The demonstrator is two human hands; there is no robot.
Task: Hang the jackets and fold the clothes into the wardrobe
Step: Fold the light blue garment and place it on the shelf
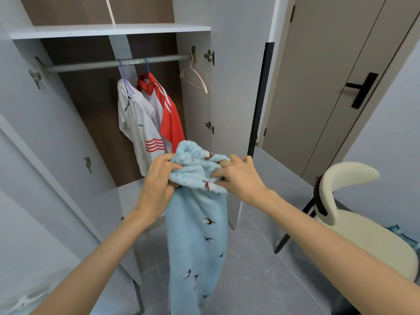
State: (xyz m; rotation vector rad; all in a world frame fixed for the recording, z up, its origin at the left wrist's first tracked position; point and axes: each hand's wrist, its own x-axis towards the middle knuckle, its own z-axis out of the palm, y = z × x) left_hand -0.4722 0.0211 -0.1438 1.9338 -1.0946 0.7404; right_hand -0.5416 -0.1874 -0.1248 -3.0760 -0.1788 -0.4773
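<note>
A fluffy light-blue garment with small dark bird prints [197, 235] hangs down in front of the open wardrobe. My left hand [156, 183] grips its bunched top from the left and my right hand [238, 176] grips it from the right. Inside the wardrobe, a white jacket with red stripes [138, 123] and a red-and-white jacket [169, 110] hang on hangers from the metal rail [113, 63]. An empty pink hanger [195, 79] hangs at the rail's right end.
A white shelf [109, 30] runs above the rail. The wardrobe doors stand open, one at the left [45, 144] and one at the right [236, 87]. A cream chair [354, 226] stands on the grey tiled floor at the right, before a beige door [329, 87].
</note>
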